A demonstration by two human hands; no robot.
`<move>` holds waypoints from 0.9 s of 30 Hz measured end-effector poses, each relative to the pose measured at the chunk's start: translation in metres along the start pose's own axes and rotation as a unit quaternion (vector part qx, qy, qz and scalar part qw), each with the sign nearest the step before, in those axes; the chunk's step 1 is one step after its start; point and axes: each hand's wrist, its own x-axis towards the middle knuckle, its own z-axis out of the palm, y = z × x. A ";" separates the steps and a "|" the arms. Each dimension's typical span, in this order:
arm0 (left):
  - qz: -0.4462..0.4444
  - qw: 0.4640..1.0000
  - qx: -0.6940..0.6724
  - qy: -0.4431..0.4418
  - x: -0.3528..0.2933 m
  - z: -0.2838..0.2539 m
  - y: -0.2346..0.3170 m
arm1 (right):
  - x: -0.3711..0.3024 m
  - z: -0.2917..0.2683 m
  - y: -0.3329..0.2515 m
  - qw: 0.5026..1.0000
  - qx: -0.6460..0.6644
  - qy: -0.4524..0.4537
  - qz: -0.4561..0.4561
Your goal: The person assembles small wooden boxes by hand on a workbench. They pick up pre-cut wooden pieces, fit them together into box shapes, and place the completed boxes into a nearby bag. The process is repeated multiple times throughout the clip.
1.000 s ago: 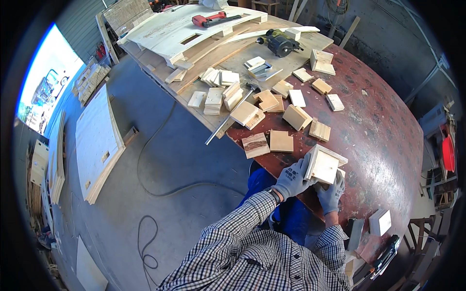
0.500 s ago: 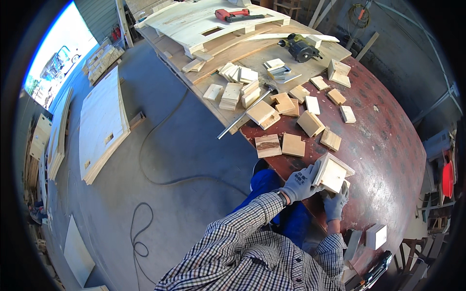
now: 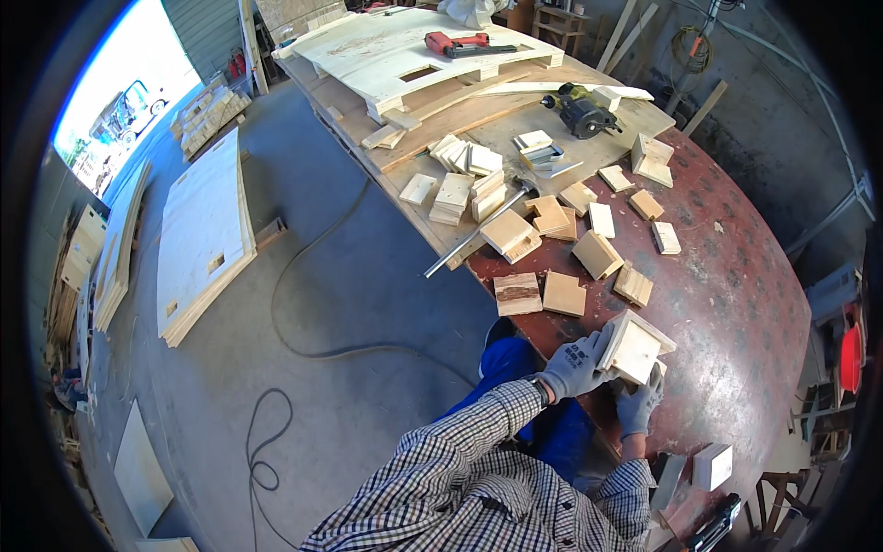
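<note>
A small wooden box-like piece of pale boards (image 3: 635, 351) is held over the near left edge of the dark red tabletop (image 3: 727, 322). My left hand (image 3: 575, 366), in a grey glove, grips its left side with the fingers closed. From below and the right, my right hand (image 3: 639, 405), also gloved, is closed on its lower edge; part of those fingers is hidden behind the wood. Just beyond my hands lie a streaked wood block (image 3: 518, 294) and a notched block (image 3: 564, 293). A hammer (image 3: 478, 230) rests farther off among more blocks.
A red nail gun (image 3: 464, 43) lies on a plywood panel (image 3: 368, 60) at the far end. A dark power tool (image 3: 584, 115) stands nearer. A white-faced block (image 3: 713, 467) sits near right. A hose (image 3: 313, 354) curls across the floor, past stacked panels (image 3: 202, 230).
The view has shifted slightly, so the table and blocks sit a little lower and to the right. Both hands still hold the wooden piece, with little visible change in their grip.
</note>
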 end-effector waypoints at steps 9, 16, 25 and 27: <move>0.000 1.000 0.020 0.006 -0.003 0.008 -0.005 | -0.002 -0.003 -0.004 1.000 -0.004 -0.002 0.007; -0.008 1.000 0.010 0.002 -0.001 0.004 -0.001 | -0.003 0.002 0.001 1.000 -0.013 0.005 0.006; -0.016 1.000 0.006 -0.014 0.000 -0.001 0.001 | -0.001 -0.001 -0.002 1.000 -0.014 0.004 -0.002; -0.015 1.000 0.007 -0.012 0.000 -0.001 0.002 | -0.003 0.001 -0.002 1.000 -0.009 0.014 -0.003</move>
